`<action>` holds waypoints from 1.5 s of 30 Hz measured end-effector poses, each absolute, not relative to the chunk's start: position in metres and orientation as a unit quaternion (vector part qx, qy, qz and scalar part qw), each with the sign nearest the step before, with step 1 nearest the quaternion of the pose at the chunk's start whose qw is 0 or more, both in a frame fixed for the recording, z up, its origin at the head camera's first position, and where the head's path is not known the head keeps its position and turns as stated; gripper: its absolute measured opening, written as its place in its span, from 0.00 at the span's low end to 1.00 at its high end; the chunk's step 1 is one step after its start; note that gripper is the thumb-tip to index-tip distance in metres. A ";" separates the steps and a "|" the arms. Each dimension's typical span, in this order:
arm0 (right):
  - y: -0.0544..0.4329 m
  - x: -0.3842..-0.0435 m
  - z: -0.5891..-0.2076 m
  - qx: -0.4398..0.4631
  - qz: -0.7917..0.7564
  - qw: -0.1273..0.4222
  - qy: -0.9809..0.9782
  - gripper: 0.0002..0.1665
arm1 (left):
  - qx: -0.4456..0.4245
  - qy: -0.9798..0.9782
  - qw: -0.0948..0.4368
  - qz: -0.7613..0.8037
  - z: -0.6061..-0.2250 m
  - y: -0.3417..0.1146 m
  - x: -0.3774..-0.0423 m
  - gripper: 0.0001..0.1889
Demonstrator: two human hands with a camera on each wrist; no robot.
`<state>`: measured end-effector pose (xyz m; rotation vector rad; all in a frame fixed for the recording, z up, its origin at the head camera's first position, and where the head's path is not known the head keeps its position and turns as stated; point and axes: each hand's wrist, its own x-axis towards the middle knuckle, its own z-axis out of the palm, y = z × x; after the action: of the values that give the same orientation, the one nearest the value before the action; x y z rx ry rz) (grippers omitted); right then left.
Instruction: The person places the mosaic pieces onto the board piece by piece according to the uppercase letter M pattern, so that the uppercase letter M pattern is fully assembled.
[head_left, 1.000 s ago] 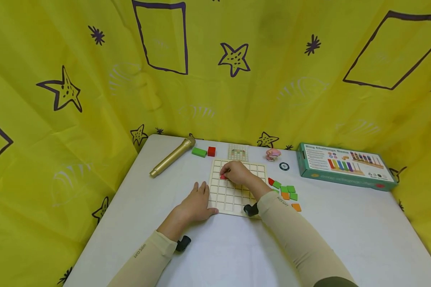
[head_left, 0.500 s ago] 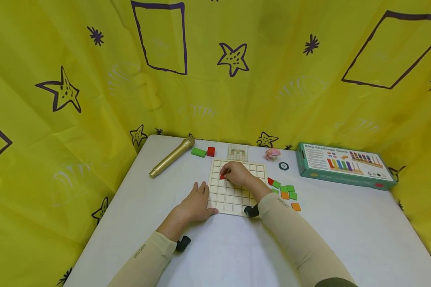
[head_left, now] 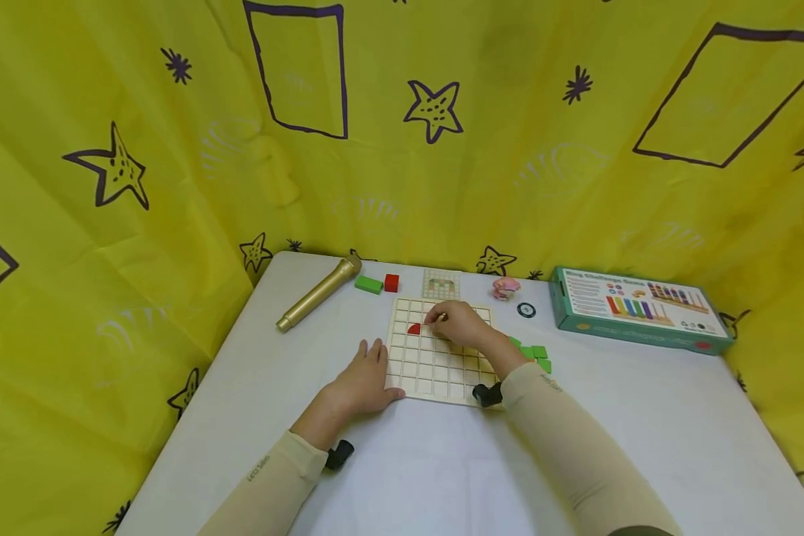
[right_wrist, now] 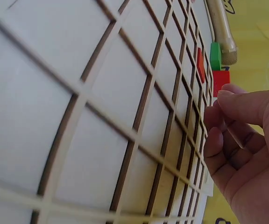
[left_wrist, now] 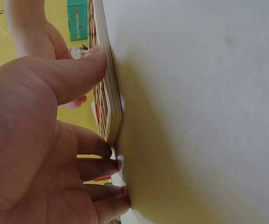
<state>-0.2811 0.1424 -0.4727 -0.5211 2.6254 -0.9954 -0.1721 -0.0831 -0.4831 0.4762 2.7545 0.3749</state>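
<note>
At about 10 o'clock on the grid board, a red piece is seen lying on one square, presumably light, stiff and smooth, and best pinched by its edges. Nothing is seen held in the right hand, its fingers loosely curled just off the piece's 3 o'clock side, while the board's near corner, toward 8 o'clock, is touched by the thumb of the straight-fingered left hand. Farther out, a red block is found at 11 o'clock, a card at 12, and green tiles at 3, partly blocked by the right sleeve
</note>
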 end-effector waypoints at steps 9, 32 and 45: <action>0.172 -0.274 -0.467 -0.161 -0.348 0.130 0.914 0.08 | 0.165 0.963 0.161 0.138 -0.484 -0.083 -0.172 0.50; 0.247 -0.262 -0.469 -0.099 -0.336 0.119 0.929 0.08 | 0.174 0.962 0.154 0.144 -0.486 -0.084 -0.173 0.50; 0.277 -0.253 -0.481 -0.060 -0.329 0.117 0.935 0.09 | 0.178 0.961 0.157 0.142 -0.483 -0.083 -0.172 0.50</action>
<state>-0.2525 0.2769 -0.4810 -0.1759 2.7372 -0.9619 -0.1723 -0.0835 -0.4827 0.5109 2.7509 0.4056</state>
